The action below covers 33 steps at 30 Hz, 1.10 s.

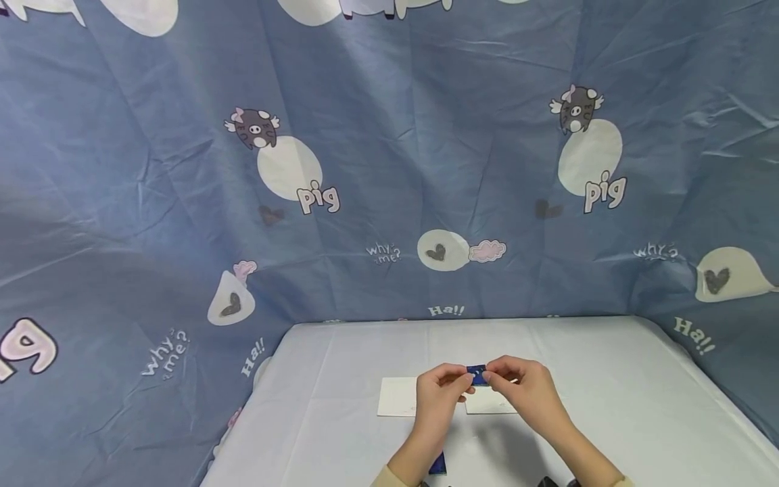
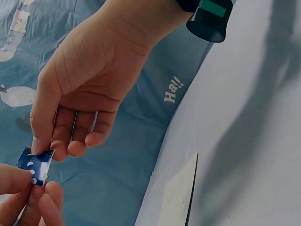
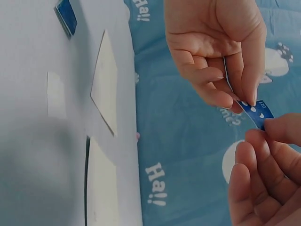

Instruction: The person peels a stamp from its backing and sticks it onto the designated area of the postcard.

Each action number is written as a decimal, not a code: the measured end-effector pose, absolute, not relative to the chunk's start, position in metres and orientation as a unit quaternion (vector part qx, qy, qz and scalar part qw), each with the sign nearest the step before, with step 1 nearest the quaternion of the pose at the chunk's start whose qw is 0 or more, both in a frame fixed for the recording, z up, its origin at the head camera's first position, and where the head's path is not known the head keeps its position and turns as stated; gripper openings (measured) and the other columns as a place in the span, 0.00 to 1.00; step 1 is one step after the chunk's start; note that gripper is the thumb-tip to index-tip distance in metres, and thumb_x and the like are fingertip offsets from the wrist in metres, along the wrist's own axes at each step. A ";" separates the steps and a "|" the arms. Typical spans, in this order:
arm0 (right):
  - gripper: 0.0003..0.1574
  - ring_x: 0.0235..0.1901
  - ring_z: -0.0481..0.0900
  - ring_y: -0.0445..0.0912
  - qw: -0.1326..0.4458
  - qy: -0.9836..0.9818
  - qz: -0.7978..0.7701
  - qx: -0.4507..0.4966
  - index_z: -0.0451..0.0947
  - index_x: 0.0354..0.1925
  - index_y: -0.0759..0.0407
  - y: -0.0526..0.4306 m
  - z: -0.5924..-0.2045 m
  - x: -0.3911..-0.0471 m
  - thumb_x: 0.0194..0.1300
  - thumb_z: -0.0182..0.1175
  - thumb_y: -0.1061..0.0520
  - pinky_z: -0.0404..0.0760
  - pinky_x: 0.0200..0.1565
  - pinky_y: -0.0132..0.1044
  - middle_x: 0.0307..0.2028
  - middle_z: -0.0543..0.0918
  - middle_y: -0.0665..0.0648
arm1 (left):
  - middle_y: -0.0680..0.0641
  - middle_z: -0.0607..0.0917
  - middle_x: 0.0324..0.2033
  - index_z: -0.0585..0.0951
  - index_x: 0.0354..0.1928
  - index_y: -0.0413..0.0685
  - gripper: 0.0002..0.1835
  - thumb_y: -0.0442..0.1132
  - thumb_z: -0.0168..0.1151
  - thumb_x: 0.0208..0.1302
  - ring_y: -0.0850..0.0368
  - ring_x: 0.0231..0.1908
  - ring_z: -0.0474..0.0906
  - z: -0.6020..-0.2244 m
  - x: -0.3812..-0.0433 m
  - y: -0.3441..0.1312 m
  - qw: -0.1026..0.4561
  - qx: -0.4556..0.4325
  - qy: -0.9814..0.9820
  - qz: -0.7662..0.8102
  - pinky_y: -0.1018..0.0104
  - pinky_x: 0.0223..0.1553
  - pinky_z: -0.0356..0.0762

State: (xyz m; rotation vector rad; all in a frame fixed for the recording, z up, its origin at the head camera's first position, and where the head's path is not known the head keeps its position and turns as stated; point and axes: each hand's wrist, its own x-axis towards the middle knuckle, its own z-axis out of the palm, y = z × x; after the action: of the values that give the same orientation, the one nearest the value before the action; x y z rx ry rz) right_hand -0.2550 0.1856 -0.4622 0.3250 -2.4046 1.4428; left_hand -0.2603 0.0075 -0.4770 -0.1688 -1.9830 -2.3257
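Between both hands, in front of the body above the table, is a small flat blue packet [image 1: 477, 375] with white marks. My left hand [image 1: 437, 396] pinches its left end with thumb and index finger. The thumb and fingertips of my right hand [image 1: 525, 391] pinch the other end. In the left wrist view the packet [image 2: 35, 165] shows a jagged edge and a shiny patch. The right wrist view shows the packet [image 3: 255, 113] stretched between the two thumbs, with small pale print near one edge.
Two white rectangular cards lie on the white table [image 1: 341, 358]: a left card [image 1: 397, 398] and a right card [image 1: 490, 402], partly behind the hands. A dark blue stack [image 3: 67, 17] lies nearer the body, beside a small white strip [image 3: 56, 95]. A patterned blue curtain [image 1: 365, 203] hangs behind.
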 end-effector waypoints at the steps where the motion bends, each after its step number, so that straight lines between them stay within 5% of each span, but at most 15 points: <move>1: 0.03 0.28 0.83 0.42 0.161 -0.841 0.504 0.111 0.86 0.33 0.44 0.187 -0.463 -0.256 0.62 0.72 0.50 0.80 0.29 0.37 0.27 0.86 0.42 | 0.46 0.87 0.30 0.87 0.36 0.43 0.05 0.34 0.73 0.58 0.53 0.29 0.85 -0.478 -0.262 0.009 0.045 -0.057 -0.649 -0.757 0.69 0.30 0.79; 14: 0.05 0.30 0.85 0.43 0.149 -0.845 0.509 0.066 0.87 0.34 0.49 0.207 -0.469 -0.271 0.63 0.71 0.50 0.82 0.32 0.36 0.28 0.87 0.47 | 0.45 0.86 0.26 0.86 0.34 0.37 0.04 0.29 0.72 0.57 0.54 0.24 0.85 -0.484 -0.282 0.038 0.068 -0.069 -0.635 -0.766 0.71 0.25 0.77; 33: 0.03 0.29 0.82 0.54 0.091 -0.877 0.469 0.047 0.85 0.33 0.54 0.236 -0.484 -0.300 0.64 0.68 0.56 0.78 0.26 0.36 0.27 0.85 0.57 | 0.48 0.85 0.22 0.86 0.30 0.39 0.04 0.29 0.73 0.53 0.54 0.22 0.83 -0.504 -0.309 0.069 0.030 -0.004 -0.661 -0.750 0.69 0.24 0.74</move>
State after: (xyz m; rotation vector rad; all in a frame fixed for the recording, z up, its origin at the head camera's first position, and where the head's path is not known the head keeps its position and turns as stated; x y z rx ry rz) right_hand -0.3001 0.2362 -0.4838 0.1410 -2.6069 1.3937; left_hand -0.3089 0.0693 -0.5042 -0.0129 -2.0382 -2.3111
